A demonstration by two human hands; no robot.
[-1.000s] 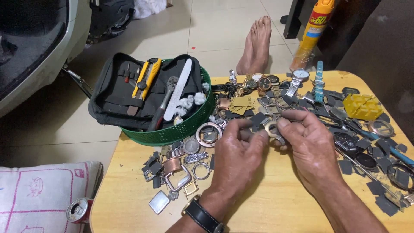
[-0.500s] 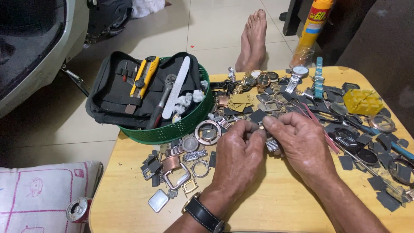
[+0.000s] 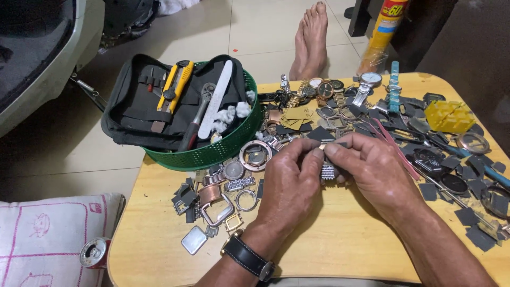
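Both hands meeting over the middle of the low wooden table (image 3: pixel 159 223), just right of the green basket (image 3: pixel 234 146). Left hand (image 3: pixel 289 188) and right hand (image 3: pixel 372 172) closed fingertip to fingertip on a small metal watch band piece (image 3: pixel 329 171) — thumbs and forefingers pinched shut on its upper end, the mesh-like links hanging down between the palms, the remaining fingers curled loosely. Black-strapped wristwatch (image 3: pixel 248 259) worn on the left wrist. Likely light, jointed and floppy along its length, stiff only across each link; smooth metal, so probably slippery and apt to swing or slide free if held at one link alone. Best taken by the flat sides of the end links, a pinch at each end, rather than by the dangling middle; tiny pins, if any, too small to make out. Inside the basket, a black tool pouch (image 3: pixel 133 114) with yellow-handled cutters (image 3: pixel 178 85), a white file-like strip (image 3: pixel 215 98) and pliers. Just below the basket, a round watch case (image 3: pixel 255 155) among loose cases, bezels and square frames. Right of the basket, along the table's far edge, several whole watches (image 3: pixel 366 85), dark square scraps, a teal strap and — further right — a yellow plastic holder (image 3: pixel 449 116). Beyond the table, a bare foot (image 3: pixel 311 37) on the tiled floor.
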